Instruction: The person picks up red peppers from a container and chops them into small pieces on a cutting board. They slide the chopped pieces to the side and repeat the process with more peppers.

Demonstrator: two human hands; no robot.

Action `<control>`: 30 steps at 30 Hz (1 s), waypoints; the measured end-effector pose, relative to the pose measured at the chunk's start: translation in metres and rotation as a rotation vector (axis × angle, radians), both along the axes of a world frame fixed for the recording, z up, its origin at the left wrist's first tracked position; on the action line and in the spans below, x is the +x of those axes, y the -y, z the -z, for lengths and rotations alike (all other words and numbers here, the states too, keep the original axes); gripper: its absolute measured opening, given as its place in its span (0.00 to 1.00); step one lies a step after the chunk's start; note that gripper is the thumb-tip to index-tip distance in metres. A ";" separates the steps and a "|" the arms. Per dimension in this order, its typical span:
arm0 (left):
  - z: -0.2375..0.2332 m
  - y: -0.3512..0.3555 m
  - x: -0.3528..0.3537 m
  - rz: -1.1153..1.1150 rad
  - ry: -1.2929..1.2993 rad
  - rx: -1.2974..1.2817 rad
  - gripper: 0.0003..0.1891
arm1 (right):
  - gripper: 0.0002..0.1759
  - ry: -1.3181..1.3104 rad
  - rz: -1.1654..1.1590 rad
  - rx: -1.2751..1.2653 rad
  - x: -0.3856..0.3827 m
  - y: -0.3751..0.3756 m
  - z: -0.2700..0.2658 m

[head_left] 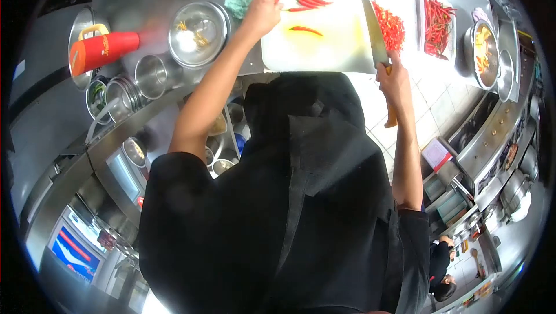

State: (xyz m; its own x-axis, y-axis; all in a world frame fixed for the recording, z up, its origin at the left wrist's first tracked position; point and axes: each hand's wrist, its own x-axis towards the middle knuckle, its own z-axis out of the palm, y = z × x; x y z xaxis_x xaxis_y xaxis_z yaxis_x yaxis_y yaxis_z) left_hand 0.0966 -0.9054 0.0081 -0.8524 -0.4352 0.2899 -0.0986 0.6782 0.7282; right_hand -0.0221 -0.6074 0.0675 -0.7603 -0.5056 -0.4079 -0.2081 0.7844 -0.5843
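My right hand (395,82) is wrapped round the wooden handle of a large knife (373,27), whose blade lies along the right part of the white cutting board (347,53). Right beside the blade is a pile of chopped red chillies (389,27). My left hand (266,6) is at the board's upper left edge, fingers bent; something red shows at its fingers, probably a chilli. Several whole red chillies (310,1) lie just right of it, and a single chilli (306,30) lies lower on the board. A green cloth (240,0) touches the board's left side.
On the left are a steel bowl (197,35), a red tumbler (104,50) and a steel pot (151,76). To the right are a tray of red chillies (437,24) and a bowl with yellow pieces (482,53). Another person (440,265) is at the lower right.
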 end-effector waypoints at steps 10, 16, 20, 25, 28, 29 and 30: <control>-0.012 -0.028 -0.074 0.246 0.298 -0.559 0.06 | 0.15 -0.007 -0.122 -0.078 -0.023 0.006 0.009; -0.002 -0.076 -0.096 0.328 0.226 -0.538 0.05 | 0.13 -0.010 -0.212 -0.058 -0.041 -0.006 0.011; -0.003 -0.119 -0.080 0.202 0.208 -0.468 0.05 | 0.12 -0.112 -0.338 -0.056 -0.046 -0.007 0.019; -0.006 -0.141 -0.055 0.018 0.138 -0.336 0.07 | 0.12 -0.137 -0.455 -0.068 -0.043 0.000 0.011; -0.004 -0.137 -0.047 0.004 0.041 -0.327 0.08 | 0.14 -0.149 -0.480 -0.023 -0.045 0.003 0.005; -0.004 -0.134 -0.044 0.026 0.028 -0.368 0.08 | 0.15 -0.150 -0.482 0.014 -0.045 0.006 0.003; -0.002 -0.131 -0.044 0.030 0.022 -0.366 0.08 | 0.15 -0.154 -0.477 0.018 -0.044 0.008 0.000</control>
State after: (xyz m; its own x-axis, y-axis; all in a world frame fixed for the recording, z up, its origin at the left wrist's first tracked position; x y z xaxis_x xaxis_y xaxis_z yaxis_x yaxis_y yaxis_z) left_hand 0.0530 -0.7743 0.0099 -0.8712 -0.2808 0.4027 -0.0878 0.8961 0.4350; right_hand -0.0663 -0.6156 0.0671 -0.4981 -0.8057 -0.3206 -0.6289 0.5902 -0.5061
